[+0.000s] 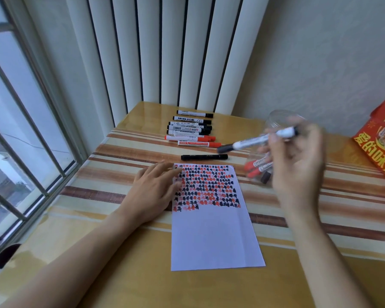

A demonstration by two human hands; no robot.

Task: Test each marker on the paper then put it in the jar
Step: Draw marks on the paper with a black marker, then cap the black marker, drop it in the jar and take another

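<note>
A white paper (211,236) lies on the table, its upper half covered in red and black marks. My left hand (153,192) rests flat on the paper's left edge. My right hand (298,161) pinches a white marker with a black cap (253,143), held tilted in the air in front of the clear plastic jar (276,121). The jar holds red and black markers (258,170). A black marker (203,156) lies just beyond the paper. Behind it lies a row of several markers (191,127), some black-capped, two red (196,141).
A red printed bag (380,143) stands at the table's right edge. A barred window (20,130) runs along the left. White vertical slats (165,52) rise behind the table. The tablecloth (120,156) is striped brown and yellow.
</note>
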